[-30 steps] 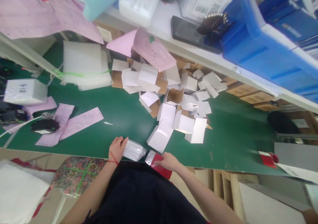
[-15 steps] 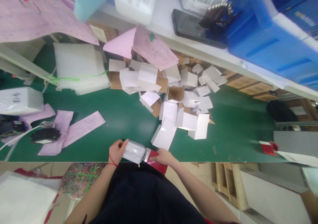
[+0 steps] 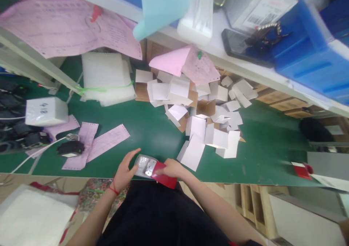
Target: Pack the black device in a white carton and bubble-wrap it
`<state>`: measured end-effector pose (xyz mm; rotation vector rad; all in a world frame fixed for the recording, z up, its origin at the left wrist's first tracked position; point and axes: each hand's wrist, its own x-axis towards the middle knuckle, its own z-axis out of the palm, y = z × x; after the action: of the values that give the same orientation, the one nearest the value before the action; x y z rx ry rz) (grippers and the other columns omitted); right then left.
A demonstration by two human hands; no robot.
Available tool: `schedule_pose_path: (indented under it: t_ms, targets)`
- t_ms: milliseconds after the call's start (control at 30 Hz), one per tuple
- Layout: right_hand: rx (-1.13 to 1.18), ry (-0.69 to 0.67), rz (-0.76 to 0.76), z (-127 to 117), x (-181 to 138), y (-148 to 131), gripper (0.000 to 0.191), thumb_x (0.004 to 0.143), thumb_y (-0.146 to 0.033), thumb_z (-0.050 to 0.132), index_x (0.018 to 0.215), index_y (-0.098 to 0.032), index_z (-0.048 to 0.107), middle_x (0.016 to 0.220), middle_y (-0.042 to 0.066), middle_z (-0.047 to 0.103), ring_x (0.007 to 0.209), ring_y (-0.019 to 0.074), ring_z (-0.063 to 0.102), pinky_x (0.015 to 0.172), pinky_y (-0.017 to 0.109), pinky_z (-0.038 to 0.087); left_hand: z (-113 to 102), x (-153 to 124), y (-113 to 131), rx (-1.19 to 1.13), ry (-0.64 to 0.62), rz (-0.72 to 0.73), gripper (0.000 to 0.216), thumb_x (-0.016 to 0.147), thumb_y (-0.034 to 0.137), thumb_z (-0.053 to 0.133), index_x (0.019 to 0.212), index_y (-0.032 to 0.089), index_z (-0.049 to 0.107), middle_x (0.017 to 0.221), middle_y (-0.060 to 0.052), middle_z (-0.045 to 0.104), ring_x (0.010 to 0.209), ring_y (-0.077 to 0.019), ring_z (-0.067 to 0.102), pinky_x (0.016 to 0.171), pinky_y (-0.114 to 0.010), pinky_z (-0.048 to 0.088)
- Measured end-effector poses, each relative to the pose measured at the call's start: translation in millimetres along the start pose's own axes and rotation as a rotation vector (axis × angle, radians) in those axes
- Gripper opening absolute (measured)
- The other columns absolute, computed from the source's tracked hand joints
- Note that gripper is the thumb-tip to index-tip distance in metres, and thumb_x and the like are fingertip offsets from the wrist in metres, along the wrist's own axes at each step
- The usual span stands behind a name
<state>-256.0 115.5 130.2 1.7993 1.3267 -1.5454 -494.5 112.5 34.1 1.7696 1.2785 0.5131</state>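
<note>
At the lower middle of the frame, on the near edge of the green bench [image 3: 131,118], both hands work one small packet. The right hand [image 3: 170,169] pinches a red card [image 3: 165,178] with its fingers closed narrow over the card's upper end, pressing it flat so that it stays steady. A clear bag [image 3: 144,166] lies over the left end of the card, with some small item dimly seen inside; what it is cannot be told. The left hand [image 3: 124,171] sits just beside the bag with fingers spread wide and thumb touching the bag's edge, seemingly to brace it rather than grip it. A red string circles that wrist. Above, in the middle of the frame, a loose heap of white boxes [image 3: 201,118] lies within easy reach. Pink slips [image 3: 95,144] lie at left beside a black device [image 3: 69,148], and a foam stack [image 3: 105,76] bound with green strap sits at upper left.
</note>
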Motion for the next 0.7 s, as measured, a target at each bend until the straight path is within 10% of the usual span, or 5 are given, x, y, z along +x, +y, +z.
schedule_pose_path:
  t_ms: [167, 700]
  targets:
    - [0.004, -0.002, 0.004, -1.4, 1.9, -2.5, 0.048, 0.074, -0.059, 0.066, 0.085, -0.013, 0.072, 0.092, 0.015, 0.075, 0.077, 0.0238, 0.070, 0.056, 0.027, 0.043, -1.9, 4.7, 14.8, 0.170, -0.359, 0.284, 0.089, 0.075, 0.030, 0.068, 0.150, 0.012, 0.024, 0.149, -0.020, 0.041, 0.138, -0.0321, 0.039, 0.115, -0.048, 0.036]
    - [-0.003, 0.059, 0.026, 15.8, 6.1, 78.0, 0.055, 0.072, -0.063, 0.063, 0.089, -0.011, 0.073, 0.099, 0.020, 0.074, 0.089, 0.0322, 0.070, 0.069, 0.034, 0.051, 8.7, 18.2, 15.5, 0.434, -0.346, 0.364, 0.049, 0.079, 0.030, 0.063, 0.124, 0.015, 0.050, 0.116, -0.012, 0.062, 0.110, -0.0249, 0.060, 0.116, -0.051, 0.031]
